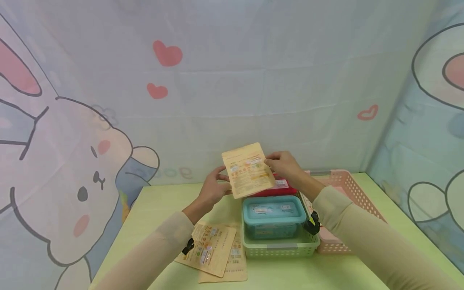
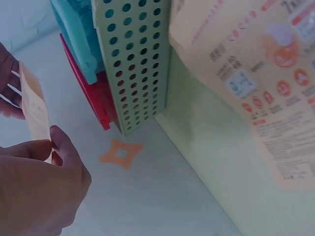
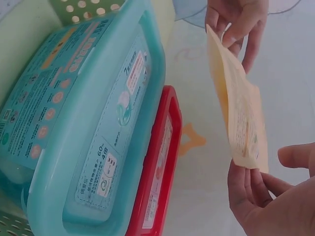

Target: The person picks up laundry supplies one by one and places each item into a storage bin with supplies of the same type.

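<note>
A tan printed pouch point(image 1: 250, 171) is held tilted above the back of the green basket point(image 1: 280, 253). My left hand point(image 1: 212, 189) pinches its left edge; in the left wrist view the thumb and forefinger point(image 2: 64, 147) meet on it. On the other side, the right hand point(image 1: 284, 165) touches the pouch's edge with extended fingers. Its thumb point(image 3: 295, 155) stands apart from the pouch in the right wrist view. Inside the green basket sits a teal lidded box point(image 1: 274, 215), with a red box point(image 1: 280, 186) behind it, partly hidden by the pouch.
Several similar pouches point(image 1: 214, 249) lie overlapping on the light green table point(image 1: 166, 197), left of the green basket. A pink basket point(image 1: 344, 181) stands to the right, partly behind my right forearm. A printed cloth backdrop point(image 1: 268, 80) rises behind the table.
</note>
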Demonstrator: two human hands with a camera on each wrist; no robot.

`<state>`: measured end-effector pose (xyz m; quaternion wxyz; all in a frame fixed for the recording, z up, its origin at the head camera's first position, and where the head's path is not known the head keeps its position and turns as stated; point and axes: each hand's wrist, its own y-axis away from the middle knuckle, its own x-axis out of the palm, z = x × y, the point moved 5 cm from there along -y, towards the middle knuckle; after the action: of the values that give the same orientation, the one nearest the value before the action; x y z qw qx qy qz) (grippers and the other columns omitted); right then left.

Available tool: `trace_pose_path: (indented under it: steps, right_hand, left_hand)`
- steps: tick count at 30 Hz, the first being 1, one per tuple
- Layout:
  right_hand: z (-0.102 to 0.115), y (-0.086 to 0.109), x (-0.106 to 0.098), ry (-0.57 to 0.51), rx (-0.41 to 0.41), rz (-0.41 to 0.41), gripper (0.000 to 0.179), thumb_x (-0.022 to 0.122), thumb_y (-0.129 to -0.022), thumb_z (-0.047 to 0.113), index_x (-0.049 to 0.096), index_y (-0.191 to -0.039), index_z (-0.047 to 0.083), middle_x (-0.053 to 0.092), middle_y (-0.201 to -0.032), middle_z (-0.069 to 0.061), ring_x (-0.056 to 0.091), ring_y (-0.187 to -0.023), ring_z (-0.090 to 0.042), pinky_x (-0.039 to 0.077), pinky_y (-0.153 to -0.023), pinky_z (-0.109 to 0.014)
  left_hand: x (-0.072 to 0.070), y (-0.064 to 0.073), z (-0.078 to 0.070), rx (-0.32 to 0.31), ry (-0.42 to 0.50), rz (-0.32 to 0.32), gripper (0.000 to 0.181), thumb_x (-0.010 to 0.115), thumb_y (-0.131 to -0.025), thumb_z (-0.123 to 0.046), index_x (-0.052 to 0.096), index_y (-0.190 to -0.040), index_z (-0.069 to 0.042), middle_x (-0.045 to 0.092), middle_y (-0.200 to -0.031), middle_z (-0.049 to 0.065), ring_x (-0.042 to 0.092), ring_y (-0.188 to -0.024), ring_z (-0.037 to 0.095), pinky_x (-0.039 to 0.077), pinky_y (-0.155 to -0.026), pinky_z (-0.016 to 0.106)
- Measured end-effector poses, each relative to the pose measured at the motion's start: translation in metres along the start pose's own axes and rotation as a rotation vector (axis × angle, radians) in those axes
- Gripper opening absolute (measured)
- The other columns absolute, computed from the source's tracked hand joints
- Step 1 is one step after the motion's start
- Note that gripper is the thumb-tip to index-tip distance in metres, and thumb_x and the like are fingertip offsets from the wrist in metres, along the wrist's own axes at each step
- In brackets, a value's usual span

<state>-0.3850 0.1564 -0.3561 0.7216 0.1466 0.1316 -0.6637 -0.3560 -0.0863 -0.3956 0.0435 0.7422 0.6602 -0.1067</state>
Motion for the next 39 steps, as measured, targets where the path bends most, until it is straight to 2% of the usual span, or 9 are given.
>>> trace_pose_path:
  steps: [5,14,19,25,28,33,39]
  right_hand:
    - [0.001,0.004,-0.004,0.009,-0.003,-0.009,0.048,0.058,-0.11,0.025,0.054,-0.149,-0.004,0.054,-0.147,-0.022,0.057,-0.128,-0.038,0.055,-0.104,-0.051]
    - [-0.002,0.01,-0.017,-0.048,-0.016,0.038,0.046,0.054,-0.112,0.024,0.053,-0.148,-0.005,0.057,-0.141,-0.024,0.062,-0.118,-0.037,0.06,-0.097,-0.046]
    - [0.0,0.015,-0.022,-0.053,-0.034,0.058,0.047,0.052,-0.113,0.023,0.051,-0.15,-0.006,0.055,-0.144,-0.025,0.061,-0.122,-0.041,0.058,-0.1,-0.048]
    - [-0.004,0.018,-0.028,-0.024,-0.049,0.07,0.049,0.051,-0.113,0.022,0.048,-0.152,-0.008,0.053,-0.147,-0.027,0.06,-0.126,-0.043,0.053,-0.106,-0.052]
    - [-0.009,0.019,-0.032,-0.015,-0.036,0.063,0.05,0.051,-0.113,0.022,0.047,-0.153,-0.007,0.052,-0.149,-0.027,0.059,-0.127,-0.042,0.05,-0.109,-0.055]
    - [-0.018,0.023,-0.038,0.004,-0.018,0.045,0.048,0.051,-0.113,0.021,0.049,-0.151,-0.009,0.054,-0.145,-0.028,0.059,-0.122,-0.04,0.052,-0.107,-0.054]
    - [-0.02,0.029,-0.049,0.035,-0.036,0.042,0.049,0.051,-0.113,0.022,0.049,-0.151,-0.009,0.053,-0.144,-0.029,0.059,-0.121,-0.039,0.053,-0.105,-0.053]
  left_hand:
    - [0.005,-0.004,-0.006,-0.011,0.004,-0.005,0.077,0.059,-0.092,0.01,0.037,-0.164,-0.009,0.057,-0.124,0.018,0.064,-0.078,0.019,0.062,-0.082,0.034]
    - [0.007,-0.002,-0.009,0.001,0.015,-0.007,0.068,0.06,-0.095,0.008,0.046,-0.159,-0.009,0.06,-0.126,0.02,0.07,-0.082,0.024,0.062,-0.086,0.036]
    - [0.012,-0.001,-0.01,0.009,0.064,-0.011,0.064,0.06,-0.095,0.009,0.048,-0.157,-0.005,0.059,-0.127,0.021,0.068,-0.087,0.023,0.061,-0.092,0.041]
    - [0.02,0.001,-0.014,0.016,0.089,-0.054,0.058,0.06,-0.095,0.009,0.054,-0.152,-0.002,0.06,-0.129,0.022,0.071,-0.093,0.027,0.06,-0.094,0.045]
    - [0.028,0.001,-0.014,0.02,0.086,-0.062,0.056,0.06,-0.096,0.01,0.055,-0.15,-0.002,0.06,-0.131,0.021,0.07,-0.093,0.027,0.061,-0.091,0.042]
    - [0.042,0.002,-0.015,0.014,0.078,-0.043,0.058,0.059,-0.096,0.011,0.053,-0.152,-0.001,0.059,-0.132,0.021,0.066,-0.087,0.023,0.061,-0.081,0.036]
    - [0.054,0.0,-0.016,0.006,0.031,-0.026,0.061,0.061,-0.092,0.014,0.054,-0.151,-0.002,0.058,-0.137,0.025,0.054,-0.072,0.018,0.049,-0.063,0.025]
